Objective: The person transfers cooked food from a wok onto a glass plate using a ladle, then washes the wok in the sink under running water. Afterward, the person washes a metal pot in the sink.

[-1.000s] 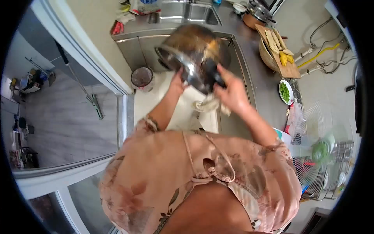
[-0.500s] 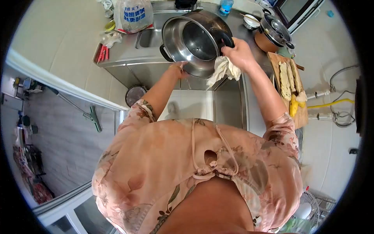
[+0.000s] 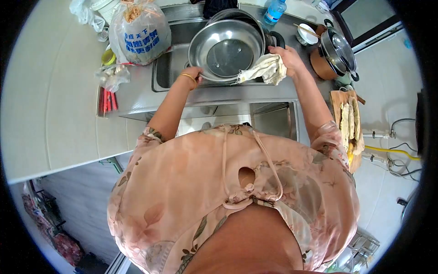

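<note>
A wide stainless steel pot (image 3: 196, 52) is over the sink (image 3: 159, 73), its shiny inside facing me. Behind its far side shows another curved metal rim, and I cannot tell whether it belongs to the same pot. My left hand (image 3: 194, 75) is closed at the pot's near left edge, its fingers partly hidden. At the right side, my right hand (image 3: 291, 60) grips by the black handle (image 3: 277, 40). A crumpled off-white cloth (image 3: 269, 69) hangs from that same hand, against the pot's near right edge.
Left of the sink stands a full plastic bag (image 3: 140, 39), near red-handled items (image 3: 108, 101). At right are a blue bottle (image 3: 274, 11), a white bowl (image 3: 306, 35), a lidded pot (image 3: 326, 59) and a cutting board (image 3: 337, 98) bearing long pale pieces.
The pot has swung from a sideways tilt in front of the counter to over the sink, its inside turned more toward me. Both hands moved with it, and the cloth stays in the right.
</note>
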